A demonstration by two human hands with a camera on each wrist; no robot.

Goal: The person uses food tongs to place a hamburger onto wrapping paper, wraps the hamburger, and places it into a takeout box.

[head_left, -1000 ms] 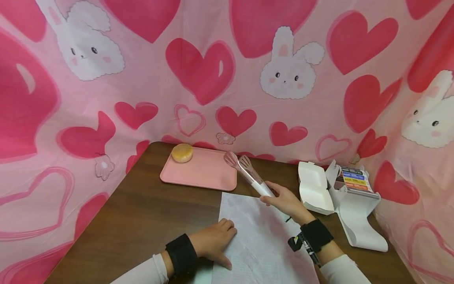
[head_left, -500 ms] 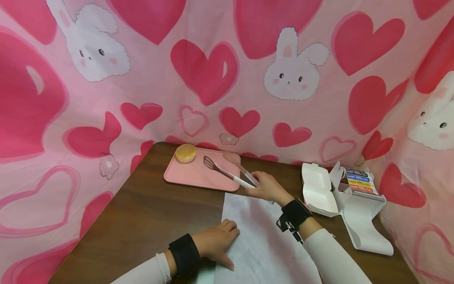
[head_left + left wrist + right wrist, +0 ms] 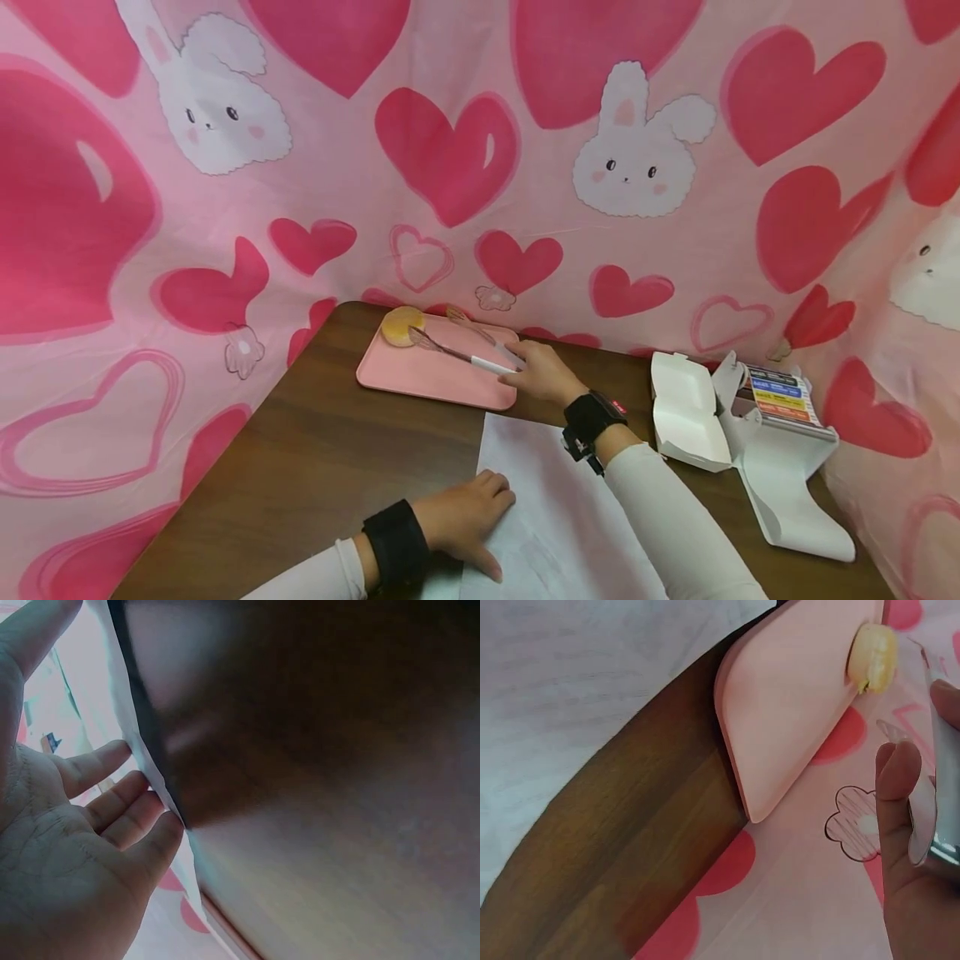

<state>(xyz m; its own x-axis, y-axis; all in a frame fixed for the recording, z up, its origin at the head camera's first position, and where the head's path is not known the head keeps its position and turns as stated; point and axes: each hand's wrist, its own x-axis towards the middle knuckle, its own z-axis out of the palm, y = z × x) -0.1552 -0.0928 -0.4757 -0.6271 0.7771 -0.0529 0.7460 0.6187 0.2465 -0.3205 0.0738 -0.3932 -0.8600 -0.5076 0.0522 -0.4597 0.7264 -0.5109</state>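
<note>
My right hand [image 3: 543,371] grips a pair of kitchen tongs [image 3: 491,366] by the white handles, above the right part of a pink tray [image 3: 420,379]. The tongs' slotted heads stand apart and point left. One head lies in front of a round yellow bun [image 3: 400,325] at the tray's back left; contact cannot be told. My left hand [image 3: 468,517] rests on the left edge of a white paper sheet [image 3: 555,500]. In the left wrist view, the left hand's fingertips [image 3: 169,825] touch the paper's edge. The right wrist view shows the tongs [image 3: 922,825] against the right palm.
A white clamshell box [image 3: 686,408] stands open at the right. Beside it is a white holder [image 3: 783,462] with colour-striped packs and a strip curling down. A pink heart-and-rabbit cloth [image 3: 480,150] hangs behind the dark wooden table [image 3: 300,475].
My right hand has carried the tongs left and away from me, from beside the tray to over it, near the bun. My left hand has stayed on the paper.
</note>
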